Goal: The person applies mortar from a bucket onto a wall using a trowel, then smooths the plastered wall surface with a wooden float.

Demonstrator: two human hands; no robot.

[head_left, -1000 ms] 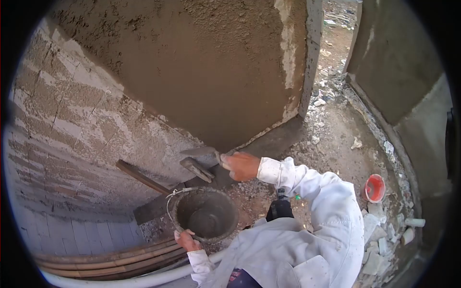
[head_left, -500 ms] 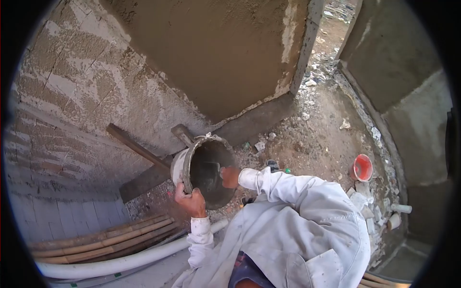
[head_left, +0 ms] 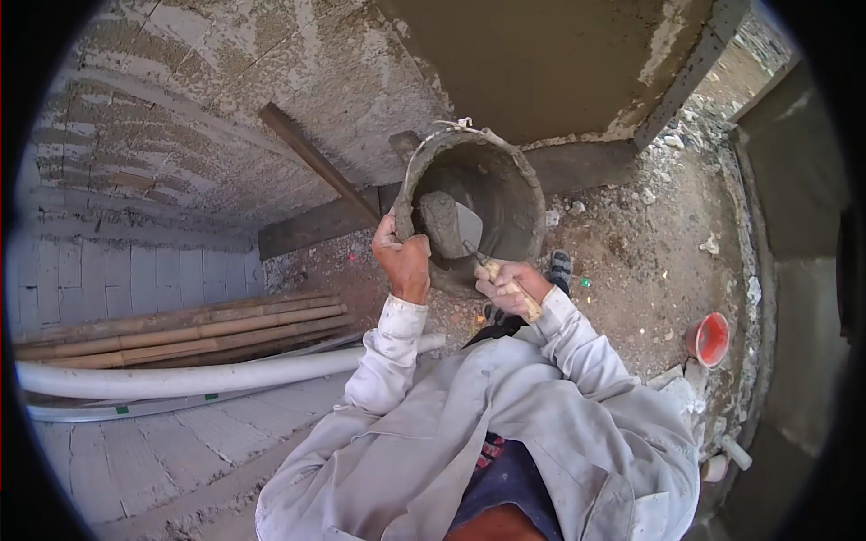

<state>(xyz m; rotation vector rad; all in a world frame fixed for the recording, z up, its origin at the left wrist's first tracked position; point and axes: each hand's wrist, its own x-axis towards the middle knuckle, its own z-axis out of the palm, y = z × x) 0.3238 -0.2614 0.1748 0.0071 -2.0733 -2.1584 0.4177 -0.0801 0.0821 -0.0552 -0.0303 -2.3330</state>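
My left hand (head_left: 403, 262) is closed on the near-left rim of a mortar-caked bucket (head_left: 530, 209), which tilts with its mouth toward me. In my right hand (head_left: 512, 285) is the pale handle of a trowel (head_left: 468, 227), my fingers wrapped round it. The blade is inside the bucket mouth, with a lump of grey wet mortar (head_left: 441, 222) on its left part. Grey mortar coats the bucket's inner wall; how much lies at the bottom is hard to see.
A wooden bar (head_left: 317, 160) leans by the partly plastered wall (head_left: 216, 108). Bamboo poles (head_left: 207, 336) and a white pipe (head_left: 198, 376) lie at left. A red bucket (head_left: 708, 340) stands on the rubble-strewn ground at right. A sandalled foot (head_left: 560, 267) is beside the bucket.
My right hand has drawn back toward me, bringing the trowel into clear view with mortar on it. The bucket shows farther right and higher as the view has turned. My left hand keeps its rim hold.
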